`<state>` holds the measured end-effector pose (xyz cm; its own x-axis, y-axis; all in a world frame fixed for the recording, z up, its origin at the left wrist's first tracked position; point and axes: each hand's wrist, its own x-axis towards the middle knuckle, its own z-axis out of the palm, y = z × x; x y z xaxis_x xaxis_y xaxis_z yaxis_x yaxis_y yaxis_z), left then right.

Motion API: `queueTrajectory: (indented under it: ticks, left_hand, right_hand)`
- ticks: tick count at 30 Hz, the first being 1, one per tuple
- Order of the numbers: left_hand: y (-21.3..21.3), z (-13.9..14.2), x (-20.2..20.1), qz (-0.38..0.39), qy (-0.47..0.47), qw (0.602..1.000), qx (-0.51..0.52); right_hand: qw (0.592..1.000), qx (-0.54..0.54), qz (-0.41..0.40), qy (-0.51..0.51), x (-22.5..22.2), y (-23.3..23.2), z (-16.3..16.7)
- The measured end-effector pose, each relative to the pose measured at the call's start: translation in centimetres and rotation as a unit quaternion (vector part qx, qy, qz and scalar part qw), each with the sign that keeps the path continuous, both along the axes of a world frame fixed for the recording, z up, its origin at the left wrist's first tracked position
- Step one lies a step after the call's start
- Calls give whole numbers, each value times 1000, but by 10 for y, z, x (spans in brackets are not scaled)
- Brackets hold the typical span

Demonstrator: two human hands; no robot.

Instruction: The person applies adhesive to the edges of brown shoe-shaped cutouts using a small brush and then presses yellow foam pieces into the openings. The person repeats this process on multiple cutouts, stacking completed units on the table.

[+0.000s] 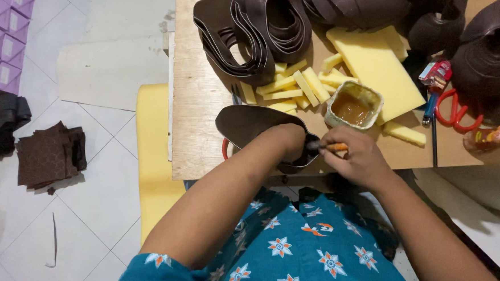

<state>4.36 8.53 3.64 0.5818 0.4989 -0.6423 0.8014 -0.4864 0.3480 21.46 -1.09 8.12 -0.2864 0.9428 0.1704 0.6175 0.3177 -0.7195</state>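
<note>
Two hands meet over a dark brown leather piece at the near edge of the tabletop.

The left hand presses down on the brown leather piece, fingers curled over its near end, while the right hand pinches a small orange-handled brush whose tip touches that same end. Just beyond the right hand sits a small tub of amber glue (open, its rim smeared), resting against a yellow foam slab. Cut yellow foam strips lie scattered between the tub and a stack of brown cut-out leather pieces toward the far edge. Red-handled scissors lie near the right edge of the wooden tabletop. On the tiled floor, left, sits a pile of brown squares.
</note>
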Motion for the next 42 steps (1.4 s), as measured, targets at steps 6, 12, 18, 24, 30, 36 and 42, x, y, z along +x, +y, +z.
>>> queueTrajectory:
  ticks: [6, 12, 18, 24, 30, 36, 42]
  left_hand:
    - [-11, 21, -8, 68, -14, 998, 7]
    - [-2, 35, -14, 103, -4, 993, 58]
    - [-5, 23, -13, 116, -18, 989, 89]
    - [-7, 15, -8, 113, -19, 991, 74]
    - [-6, 25, -12, 105, -35, 992, 66]
    - [-2, 40, -14, 99, 5, 994, 38]
    - [-1, 40, -15, 114, 4, 992, 46]
  right_hand:
    - [990, -106, -27, 88, 0, -2, -17]
    - [982, -74, -48, 169, -9, -2, -28]
    - [997, 39, 1, 73, 2, -11, -12]
    - [997, -23, -37, 64, 6, -15, -4]
    - [997, -32, 32, 59, 3, -15, -5]
    - [997, 30, 69, -3, -3, -6, -4]
    - [976, 147, 136, -90, -6, -4, -9]
